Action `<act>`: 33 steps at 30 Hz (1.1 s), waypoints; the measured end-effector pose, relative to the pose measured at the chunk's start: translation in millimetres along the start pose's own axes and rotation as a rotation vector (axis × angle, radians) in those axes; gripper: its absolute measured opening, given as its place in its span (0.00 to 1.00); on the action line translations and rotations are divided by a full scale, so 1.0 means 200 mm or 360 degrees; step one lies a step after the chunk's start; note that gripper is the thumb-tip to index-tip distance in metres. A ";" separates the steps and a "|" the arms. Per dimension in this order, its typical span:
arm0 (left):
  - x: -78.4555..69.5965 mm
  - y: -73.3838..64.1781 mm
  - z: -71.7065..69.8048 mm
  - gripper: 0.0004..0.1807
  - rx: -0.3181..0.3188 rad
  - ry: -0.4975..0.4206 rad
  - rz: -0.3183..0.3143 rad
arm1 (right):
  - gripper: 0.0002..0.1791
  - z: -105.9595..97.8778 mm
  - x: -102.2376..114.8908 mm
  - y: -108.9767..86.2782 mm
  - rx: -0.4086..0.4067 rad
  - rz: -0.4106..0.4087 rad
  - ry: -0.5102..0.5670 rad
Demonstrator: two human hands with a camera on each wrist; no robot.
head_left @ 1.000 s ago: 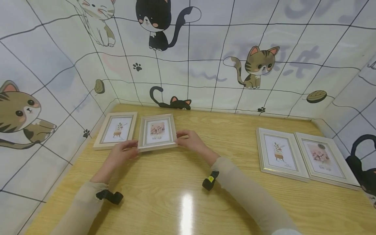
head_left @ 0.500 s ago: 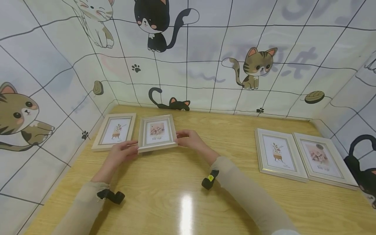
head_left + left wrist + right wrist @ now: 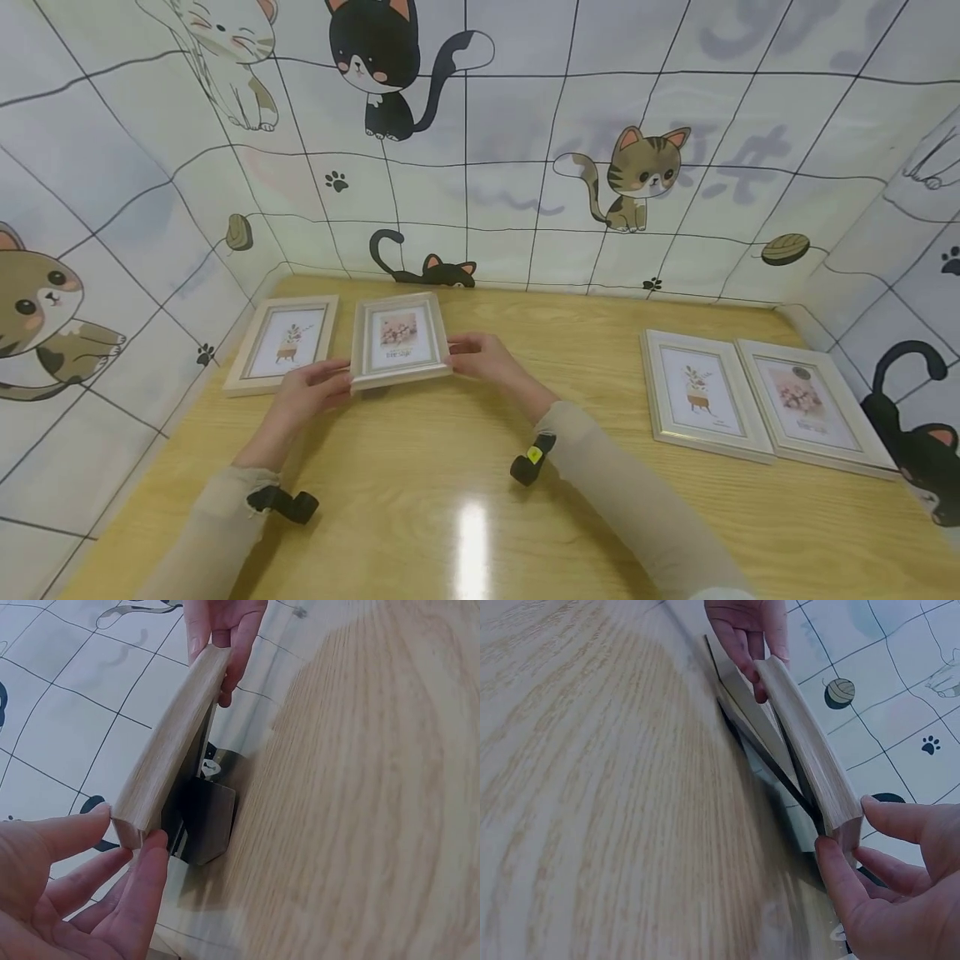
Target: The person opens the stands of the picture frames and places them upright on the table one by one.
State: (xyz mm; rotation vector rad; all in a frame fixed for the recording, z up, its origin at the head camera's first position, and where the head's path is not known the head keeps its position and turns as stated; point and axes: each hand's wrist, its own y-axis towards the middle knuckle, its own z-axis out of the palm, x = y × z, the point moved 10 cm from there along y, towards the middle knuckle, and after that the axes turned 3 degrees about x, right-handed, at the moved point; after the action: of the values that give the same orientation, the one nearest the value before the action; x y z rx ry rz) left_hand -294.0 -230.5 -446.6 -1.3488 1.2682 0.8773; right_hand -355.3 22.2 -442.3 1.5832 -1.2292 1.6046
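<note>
My left hand (image 3: 306, 402) and right hand (image 3: 483, 358) hold a small pale wooden picture frame (image 3: 399, 367) between them at its lower corners. It leans back over the table, with a pink flower print facing me. In the left wrist view the left thumb and fingers pinch one corner of the frame (image 3: 169, 742). A dark support leg (image 3: 210, 821) sticks out behind it. The right wrist view shows the right hand (image 3: 900, 877) pinching the opposite corner, with the frame's edge (image 3: 814, 742) between thumb and fingers.
Just left of the held frame, another picture frame (image 3: 324, 333) with a plant print leans near the wall. Two more frames lie at the right, one with a plant print (image 3: 655, 392) and one with a flower print (image 3: 836, 462). A cat-patterned wall covering (image 3: 510, 192) borders the wooden table (image 3: 390, 500).
The head view has turned slightly to the right. Both hands keep their hold on the picture frame, and its gap from the frame on the left has widened a little.
</note>
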 end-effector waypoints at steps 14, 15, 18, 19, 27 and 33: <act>-0.12 0.06 0.03 0.28 -0.0028 0.0055 0.0163 | 0.26 -0.09 0.10 -0.02 -0.0096 -0.0123 -0.0064; -0.12 0.07 0.03 0.28 -0.0024 0.0050 0.0171 | 0.26 -0.09 0.10 -0.02 -0.0111 -0.0128 -0.0058; -0.14 0.09 0.04 0.28 -0.0016 0.0056 0.0198 | 0.26 -0.12 0.11 -0.02 -0.0149 -0.0157 -0.0046; -0.15 0.09 0.04 0.28 -0.0014 0.0063 0.0206 | 0.26 -0.12 0.11 -0.02 -0.0158 -0.0166 -0.0035; -0.18 0.13 0.07 0.28 -0.0005 0.0033 0.0235 | 0.26 -0.18 0.12 -0.02 -0.0236 -0.0205 -0.0057; -0.20 0.16 0.08 0.28 -0.0032 0.0030 0.0289 | 0.28 -0.20 0.11 -0.02 -0.0247 -0.0199 0.0029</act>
State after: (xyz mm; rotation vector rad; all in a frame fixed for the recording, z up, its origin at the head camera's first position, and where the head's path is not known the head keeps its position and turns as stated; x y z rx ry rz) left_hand -330.7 -202.8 -418.4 -1.2745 1.4161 1.0068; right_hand -372.3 54.1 -415.2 1.5140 -1.1904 1.4076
